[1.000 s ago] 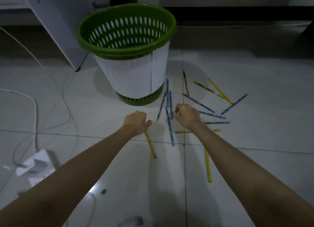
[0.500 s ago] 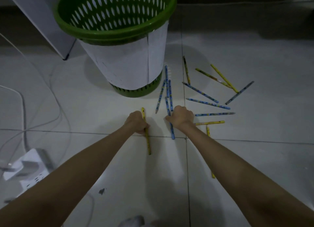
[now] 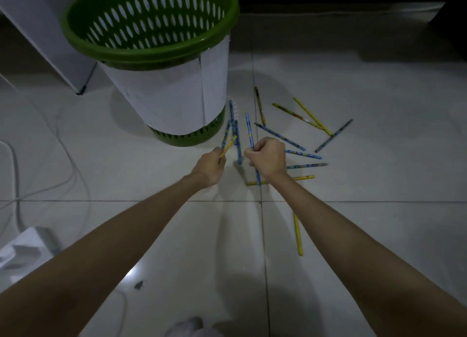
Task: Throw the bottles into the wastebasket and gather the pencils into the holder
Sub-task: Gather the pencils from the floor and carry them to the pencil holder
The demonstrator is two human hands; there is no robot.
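Down on the tiled floor (image 3: 353, 89), just in front of the green wastebasket (image 3: 151, 46), both hands were busy. Left hand (image 3: 211, 168) was curled tight around a yellow pencil (image 3: 228, 146), its tip poking up toward the bin. Right hand (image 3: 267, 157) was fisted on a blue pencil (image 3: 250, 132), held nearly upright. The other pencils (image 3: 303, 155) lay scattered on the tiles to the right, a lone yellow one (image 3: 297, 234) nearer the person. Couldn't spot any holder or bottles.
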